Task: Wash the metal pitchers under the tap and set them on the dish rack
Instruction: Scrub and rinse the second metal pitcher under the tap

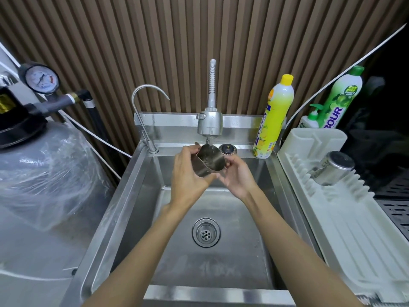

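Altogether two metal pitchers: one (209,160) in both hands' grip under the tap (209,122); one (334,167) on the dish rack (345,222).

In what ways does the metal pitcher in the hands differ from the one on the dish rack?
The held pitcher is under the spray tap, tilted, its open mouth facing the camera; the rack pitcher lies inverted on the white dish rack, base showing. The held pitcher is in the grip of the left hand and right hand; nothing touches the rack pitcher. Both are shiny steel.
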Demonstrator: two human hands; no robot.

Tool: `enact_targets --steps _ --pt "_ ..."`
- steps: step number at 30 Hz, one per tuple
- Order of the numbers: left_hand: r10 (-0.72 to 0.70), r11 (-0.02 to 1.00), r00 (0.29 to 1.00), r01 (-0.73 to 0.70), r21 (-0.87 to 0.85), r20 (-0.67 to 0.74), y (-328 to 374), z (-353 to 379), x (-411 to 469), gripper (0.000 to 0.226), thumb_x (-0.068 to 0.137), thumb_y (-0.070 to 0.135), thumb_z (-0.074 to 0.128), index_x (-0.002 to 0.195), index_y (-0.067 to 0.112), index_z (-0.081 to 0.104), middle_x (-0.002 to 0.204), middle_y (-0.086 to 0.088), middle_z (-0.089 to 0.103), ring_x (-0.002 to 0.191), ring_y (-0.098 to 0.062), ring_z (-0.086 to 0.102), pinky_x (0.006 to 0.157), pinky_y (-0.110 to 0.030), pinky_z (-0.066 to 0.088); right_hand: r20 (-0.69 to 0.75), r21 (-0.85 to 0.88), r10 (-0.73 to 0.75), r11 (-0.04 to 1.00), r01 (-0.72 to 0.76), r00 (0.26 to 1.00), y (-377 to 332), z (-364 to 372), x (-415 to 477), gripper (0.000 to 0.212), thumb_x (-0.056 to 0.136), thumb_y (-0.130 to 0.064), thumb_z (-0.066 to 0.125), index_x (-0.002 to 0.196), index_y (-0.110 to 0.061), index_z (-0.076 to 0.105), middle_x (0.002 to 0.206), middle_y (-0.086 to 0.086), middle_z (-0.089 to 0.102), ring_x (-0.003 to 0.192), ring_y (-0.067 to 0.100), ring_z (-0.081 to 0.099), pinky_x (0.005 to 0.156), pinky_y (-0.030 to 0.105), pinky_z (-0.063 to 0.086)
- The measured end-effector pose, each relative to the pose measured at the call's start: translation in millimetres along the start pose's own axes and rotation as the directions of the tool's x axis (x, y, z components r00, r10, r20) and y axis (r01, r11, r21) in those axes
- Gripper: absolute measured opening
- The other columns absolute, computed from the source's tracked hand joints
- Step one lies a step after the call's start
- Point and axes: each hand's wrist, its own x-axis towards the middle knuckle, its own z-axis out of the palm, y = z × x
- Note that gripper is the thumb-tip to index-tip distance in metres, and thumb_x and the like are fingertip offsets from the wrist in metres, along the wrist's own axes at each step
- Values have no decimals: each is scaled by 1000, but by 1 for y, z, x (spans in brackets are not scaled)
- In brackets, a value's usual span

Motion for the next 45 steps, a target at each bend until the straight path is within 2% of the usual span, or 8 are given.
enact_targets --steps 9,14,18,24,29,34,39,45 --pt "-366 927 931 365 -83 -1 10 19 -1 59 60 41 83 95 15 44 91 3 62 85 -13 60 75 -26 46 -157 -579 21 808 -109 987 -41 -3 -13 17 93 -16 50 85 -11 64 78 3 65 66 15 63 52 31 57" --pt "-434 533 816 575 -621 382 -1 26 3 41 67 4 78 91 12 46 95 -10 64 83 -19 66 78 -35 57 -220 -853 -257 519 -58 941 -67 11 -10 14 82 -19 65 74 -12 57 77 9 67 75 23 67 53 32 48" --pt "-384 391 832 540 -745 401 -1 36 9 45 73 -22 59 95 14 40 98 -10 60 86 -14 62 70 -19 56 -38 -965 -498 245 99 867 -68 23 -11 30 78 -19 65 56 -18 46 76 2 70 77 24 62 71 36 50" --pt "-301 705 948 294 -645 104 -4 33 19 66 63 -21 70 97 22 34 106 1 55 94 -5 57 80 -12 50 184 -671 -383 624 401 905 -66 17 -4 29 85 6 55 64 -13 47 90 -2 68 85 8 64 78 23 51" --pt "-158 847 987 123 -517 -24 -10 14 16 67 61 -14 76 102 24 38 120 -1 53 109 -4 54 93 -9 41 228 -290 -228 912 290 947 -42 10 13 27 85 7 49 66 -12 43 91 0 65 90 10 60 74 21 49" --pt "0 949 1000 7 -315 21 -5 -3 15 71 61 4 83 117 19 43 116 16 51 104 14 51 90 -3 38 161 46 -90 995 84 983 -13 4 11 24 91 -2 43 71 -15 43 93 0 64 91 10 59 76 26 53" --pt "-4 994 997 13 -105 79 1 -12 16 67 59 28 87 114 17 49 107 11 56 97 2 53 80 1 36 25 -100 -26 995 28 999 1 1 -5 20 95 -13 40 78 -16 50 69 -5 64 65 6 63 76 35 54" --pt "-261 957 962 269 -105 82 0 -4 3 66 47 46 88 95 21 50 96 5 65 94 -10 60 82 -22 46 -161 -474 -9 878 -69 987 -17 -2 -17 16 90 -14 49 78 -14 59 74 0 62 63 16 65 58 37 58"
